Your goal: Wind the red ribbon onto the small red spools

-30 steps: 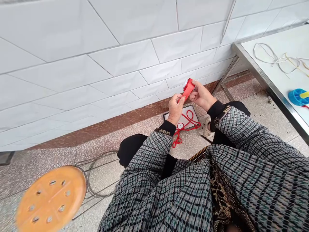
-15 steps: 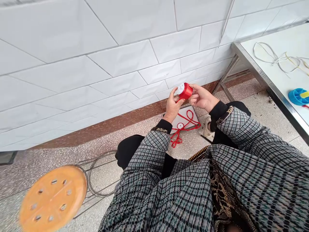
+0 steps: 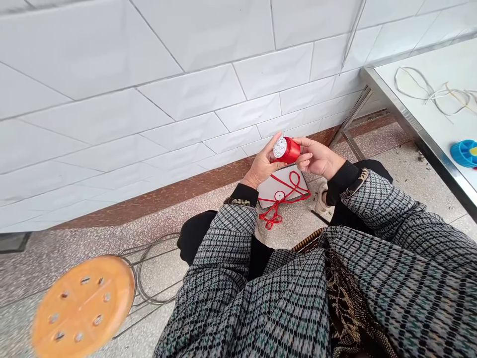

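Both my hands are on a spool of shiny red ribbon (image 3: 292, 150), held tilted with its round white printed label facing left and up toward me. My left hand (image 3: 263, 164) grips its left side, thumb below and fingers behind the top. From the right, my right hand (image 3: 316, 158) pinches the other end with bent fingers; part of that end is hidden. Below the hands, a light grey box with a dark edge (image 3: 266, 191) lies on the floor. A looped red cord (image 3: 278, 203) lies across its top and spills over the near side.
A metal-edged table (image 3: 421, 132) stands at right, bearing a tangle of pale cord (image 3: 432, 94) and a blue plastic spool (image 3: 464, 153). An orange stool (image 3: 80, 303) with wire legs lies tipped over at lower left. The white tiled wall (image 3: 194, 94) rises ahead.
The spool has turned so its label faces me more fully, and sits slightly lower. My left fingers have shifted higher around it. The right hand has moved slightly right and down.
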Demonstrator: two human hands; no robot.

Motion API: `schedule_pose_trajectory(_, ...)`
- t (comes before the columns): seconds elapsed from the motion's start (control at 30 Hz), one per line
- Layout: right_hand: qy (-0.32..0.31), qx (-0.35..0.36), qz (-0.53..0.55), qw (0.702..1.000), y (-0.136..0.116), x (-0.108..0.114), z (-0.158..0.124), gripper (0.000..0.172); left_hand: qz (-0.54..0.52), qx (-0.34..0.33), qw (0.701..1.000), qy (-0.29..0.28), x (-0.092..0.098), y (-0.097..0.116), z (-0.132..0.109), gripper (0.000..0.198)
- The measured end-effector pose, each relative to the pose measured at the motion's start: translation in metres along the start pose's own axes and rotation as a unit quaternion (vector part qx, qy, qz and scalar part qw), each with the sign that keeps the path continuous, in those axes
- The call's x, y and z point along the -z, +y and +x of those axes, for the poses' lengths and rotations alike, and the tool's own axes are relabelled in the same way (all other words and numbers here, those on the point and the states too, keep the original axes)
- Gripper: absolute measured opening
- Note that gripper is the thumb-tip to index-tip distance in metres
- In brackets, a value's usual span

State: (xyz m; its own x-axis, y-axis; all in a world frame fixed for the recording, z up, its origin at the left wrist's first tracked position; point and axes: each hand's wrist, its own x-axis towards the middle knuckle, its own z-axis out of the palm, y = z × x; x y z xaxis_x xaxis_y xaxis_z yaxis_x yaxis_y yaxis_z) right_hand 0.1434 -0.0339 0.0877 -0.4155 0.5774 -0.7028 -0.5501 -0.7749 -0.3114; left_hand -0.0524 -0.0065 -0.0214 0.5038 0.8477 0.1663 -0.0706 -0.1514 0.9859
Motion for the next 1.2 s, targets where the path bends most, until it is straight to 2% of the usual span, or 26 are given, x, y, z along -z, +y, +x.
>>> schedule_pose_trajectory(0.1,-0.006,-0.01,0.012,1.0,0.001,0.001,0.0,0.032,0.001,-0.006,1.0,0.006,0.0,0.0,0.0,0.116)
schedule_pose_trajectory(0.23,-0.037,0.042,0.026,0.998,0.007,-0.001,-0.002,0.031,-0.049,-0.012,0.996,0.072,-0.007,-0.002,0.001,0.112)
schedule_pose_trajectory(0.33,-0.066,0.15,-0.071,0.984,0.018,0.0,0.003,0.029,-0.121,0.03,0.985,0.119,-0.013,0.002,0.001,0.11)
schedule_pose_trajectory(0.4,-0.075,0.26,-0.177,0.946,0.027,0.002,0.011,0.036,-0.168,0.068,0.974,0.137,-0.018,0.007,0.001,0.107)
schedule_pose_trajectory(0.47,-0.057,0.353,-0.24,0.903,0.035,0.003,0.02,0.04,-0.198,0.082,0.964,0.158,-0.024,0.013,0.001,0.105)
schedule_pose_trajectory(0.53,-0.025,0.388,-0.231,0.892,0.039,0.003,0.029,0.039,-0.214,0.081,0.955,0.187,-0.034,0.018,0.001,0.103)
schedule_pose_trajectory(0.6,-0.001,0.373,-0.163,0.913,0.037,0.002,0.034,0.039,-0.23,0.074,0.946,0.219,-0.046,0.02,0.0,0.095)
schedule_pose_trajectory(0.67,0.001,0.345,-0.075,0.935,0.031,0.0,0.038,0.04,-0.245,0.064,0.936,0.243,-0.058,0.018,-0.002,0.077)
schedule_pose_trajectory(0.73,-0.002,0.324,-0.011,0.946,0.021,-0.001,0.038,0.042,-0.245,0.061,0.937,0.242,-0.067,0.014,-0.004,0.06)
schedule_pose_trajectory(0.8,-0.003,0.301,0.018,0.953,0.013,-0.001,0.037,0.04,-0.202,0.054,0.951,0.229,-0.07,0.009,-0.006,0.053)
schedule_pose_trajectory(0.9,-0.006,0.249,0.052,0.967,0.005,-0.001,0.032,0.033,-0.063,0.017,0.97,0.233,-0.061,0.002,-0.005,0.047)
schedule_pose_trajectory(1.0,0.0,0.208,0.082,0.975,0.004,-0.003,0.026,0.027,0.048,0.005,0.968,0.246,-0.045,-0.001,-0.002,0.04)
schedule_pose_trajectory(1.1,0.005,0.172,0.087,0.981,0.003,-0.004,0.021,0.027,0.065,0.016,0.973,0.22,-0.034,-0.002,0.001,0.036)
schedule_pose_trajectory(1.2,-0.005,0.138,0.082,0.987,0.002,-0.003,0.017,0.028,0.026,0.02,0.976,0.215,-0.032,-0.002,0.003,0.035)
